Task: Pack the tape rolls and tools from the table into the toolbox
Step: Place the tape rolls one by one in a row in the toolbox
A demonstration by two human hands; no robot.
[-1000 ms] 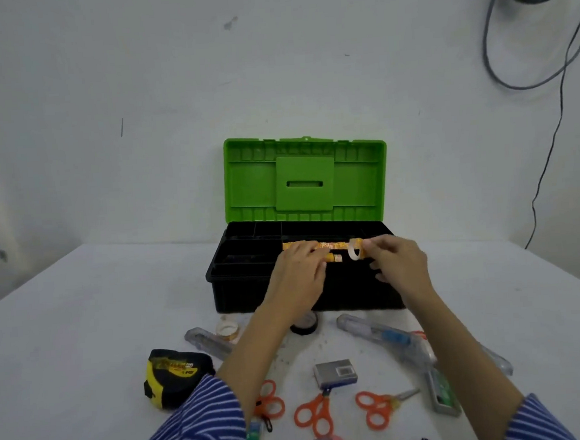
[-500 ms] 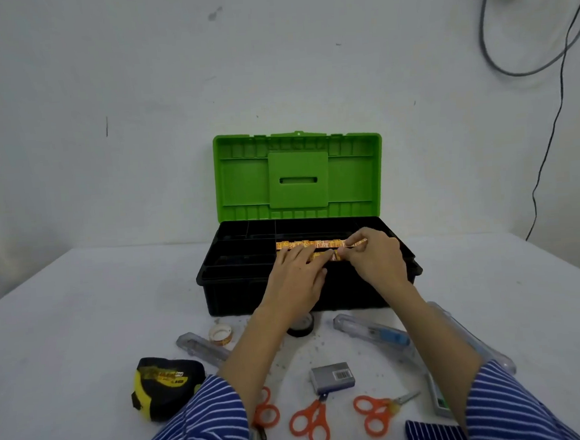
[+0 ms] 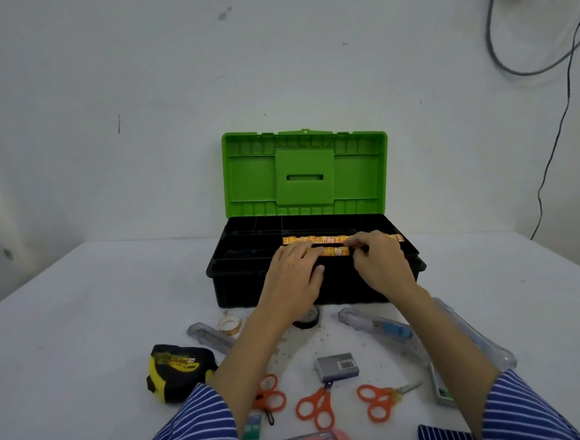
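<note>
Our left hand [image 3: 294,274] presses flat and our right hand [image 3: 377,263] pinches the orange tape rolls [image 3: 333,251] in the toolbox [image 3: 238,285] tray, where we judge uneven pressure could tip one out of its row.

You can read nothing: the tape measure's [image 3: 180,370] label and the grey box's [image 3: 336,367] barcode blur.

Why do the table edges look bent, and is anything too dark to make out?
Head view: the wide-angle lens bows the table edges; lighting is soft and even, shadows faint; the toolbox compartments are nearly black, detail lost; the bottom edge looks slightly smeared.
</note>
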